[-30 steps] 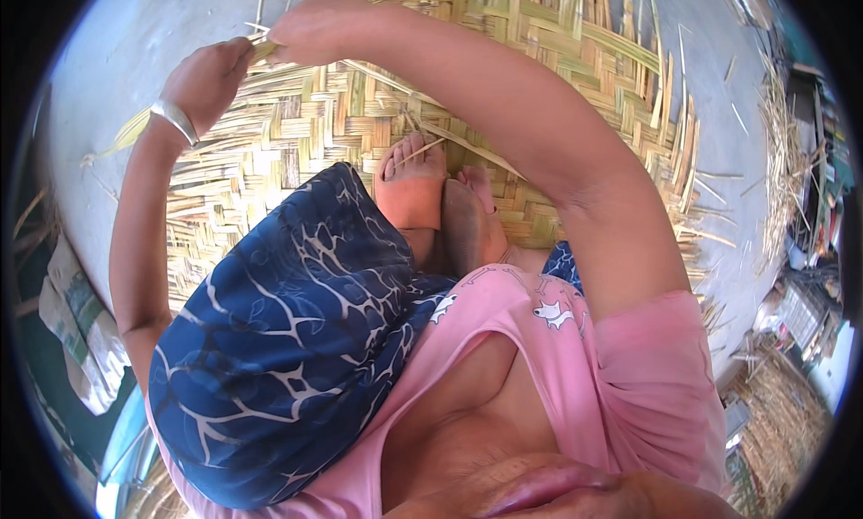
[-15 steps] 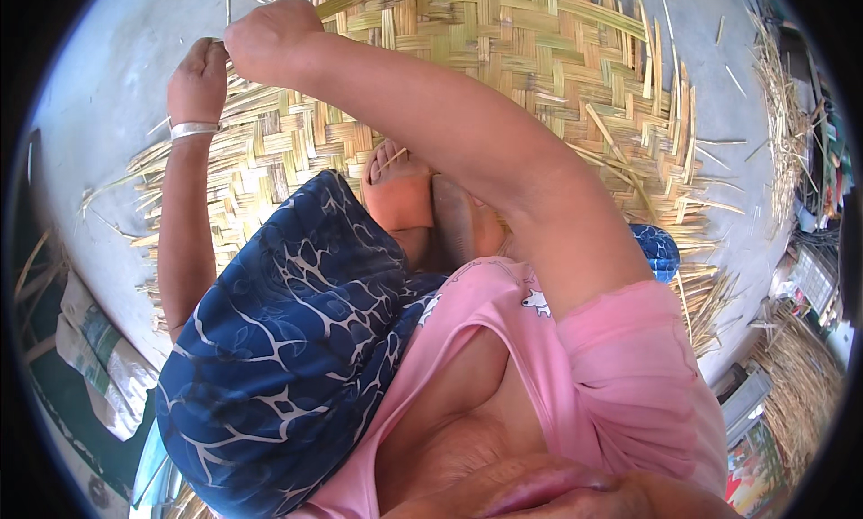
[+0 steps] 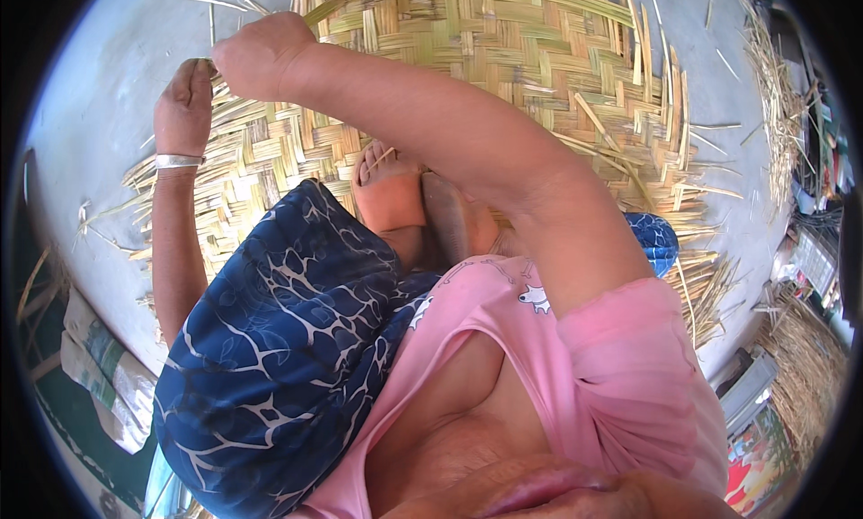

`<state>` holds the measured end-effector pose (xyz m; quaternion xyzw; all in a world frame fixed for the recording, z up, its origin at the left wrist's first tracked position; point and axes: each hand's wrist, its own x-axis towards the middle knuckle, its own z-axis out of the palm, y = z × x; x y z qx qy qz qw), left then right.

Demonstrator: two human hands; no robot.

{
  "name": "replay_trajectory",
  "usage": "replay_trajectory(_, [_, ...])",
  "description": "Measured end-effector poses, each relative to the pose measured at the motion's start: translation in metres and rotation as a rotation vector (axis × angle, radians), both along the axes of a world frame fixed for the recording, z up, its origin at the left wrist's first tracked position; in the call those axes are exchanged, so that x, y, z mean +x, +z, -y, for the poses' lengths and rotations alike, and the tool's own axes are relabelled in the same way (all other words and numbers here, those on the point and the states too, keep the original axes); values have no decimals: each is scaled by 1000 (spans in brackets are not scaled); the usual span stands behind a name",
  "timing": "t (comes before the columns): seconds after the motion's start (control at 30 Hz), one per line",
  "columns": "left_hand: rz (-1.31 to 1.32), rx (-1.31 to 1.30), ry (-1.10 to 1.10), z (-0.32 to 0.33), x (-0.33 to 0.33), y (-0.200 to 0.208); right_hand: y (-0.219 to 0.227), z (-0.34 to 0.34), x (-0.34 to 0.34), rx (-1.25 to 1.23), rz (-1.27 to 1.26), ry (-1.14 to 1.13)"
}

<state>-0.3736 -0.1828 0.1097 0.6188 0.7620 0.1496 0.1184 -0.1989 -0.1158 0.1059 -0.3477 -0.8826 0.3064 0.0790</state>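
A large woven mat [image 3: 503, 61] of flat yellow-green plant strips, perhaps bamboo or cane, lies on the floor around my feet. At its far left edge, my right hand [image 3: 265, 56] is closed in a fist, its arm reaching across my body. A green strip [image 3: 346, 0] runs from behind that fist toward the upper right along the weave. Just to its left, my left hand [image 3: 182, 106], with a pale bangle [image 3: 178, 161] at the wrist, is pinched closed. A thin bit of strip shows between the two hands; the fingers mostly hide it.
My feet in orange sandals [image 3: 393, 200] stand on the mat. Loose strip ends [image 3: 710, 191] stick out along its right side. Bundles of dry stalks [image 3: 805, 357] lie at the right, and a white and green cloth or sack [image 3: 103, 366] at the left. Grey floor [image 3: 99, 133] surrounds the mat.
Both hands have shifted slightly left and down in the picture, still close together at the mat's edge. Both stay closed.
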Motion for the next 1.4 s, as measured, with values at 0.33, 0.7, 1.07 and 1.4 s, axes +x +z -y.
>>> replay_trajectory(0.33, [597, -50, 70, 4, -9, -13, 0, 2, 3, 50, -25, -24])
replay_trajectory(0.7, [876, -79, 216, -8, -26, -33, 10, 6, 14, 49, -107, 7])
replay_trajectory(1.07, [712, -315, -24, 6, -39, -6, 4, -4, 6, -13, -22, 30])
replay_trajectory(1.4, [415, -216, -130, 12, -14, -6, 13, -16, 8, 0, 47, 99])
